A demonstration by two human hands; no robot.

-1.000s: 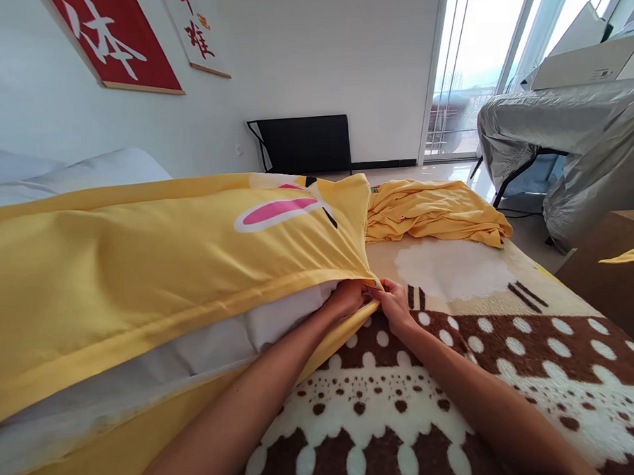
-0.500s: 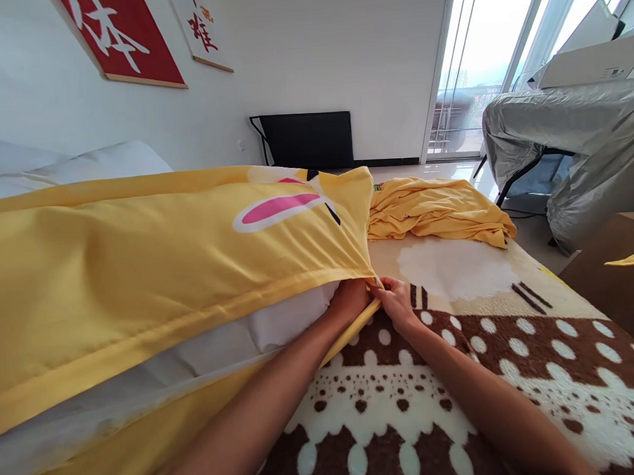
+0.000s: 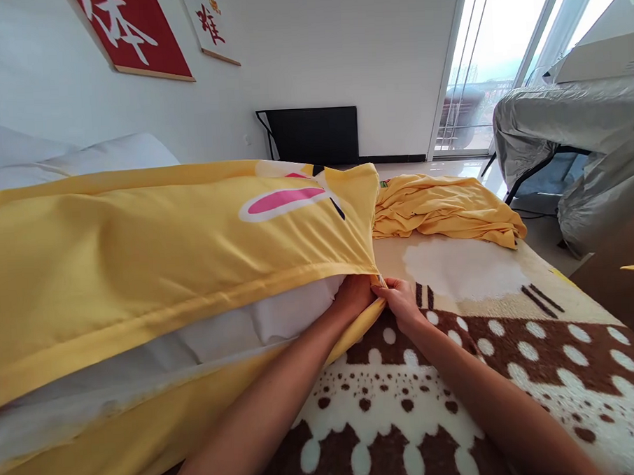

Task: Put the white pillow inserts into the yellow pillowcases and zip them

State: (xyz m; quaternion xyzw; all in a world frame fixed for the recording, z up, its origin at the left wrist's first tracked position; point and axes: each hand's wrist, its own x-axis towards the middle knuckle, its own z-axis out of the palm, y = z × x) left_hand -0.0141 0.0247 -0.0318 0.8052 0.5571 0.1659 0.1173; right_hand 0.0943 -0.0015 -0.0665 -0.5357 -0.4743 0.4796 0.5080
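Observation:
A yellow fabric cover [image 3: 191,236] with a pink-and-white print lies across the bed, its long side open. White padding [image 3: 216,340] shows through that opening, between the upper hem and the lower yellow layer. My left hand [image 3: 360,291] reaches into the opening at its right-hand corner; the cloth hides its fingers. Close beside it, my right hand [image 3: 402,301] is closed, with thumb and fingers pinching the cover's corner edge from outside. A narrow yellow fold runs from this corner back under my left forearm.
A brown and cream patterned blanket [image 3: 461,399] covers the bed. Crumpled yellow cloth [image 3: 442,207] lies beyond my hands. A black panel [image 3: 312,136] leans on the far wall. Furniture under silver sheeting [image 3: 579,121] stands by the window, and a brown box [image 3: 613,273] at right.
The whole view has shifted slightly, so things sit a little further right. Both hands keep their places at the cover's corner, with hardly any movement.

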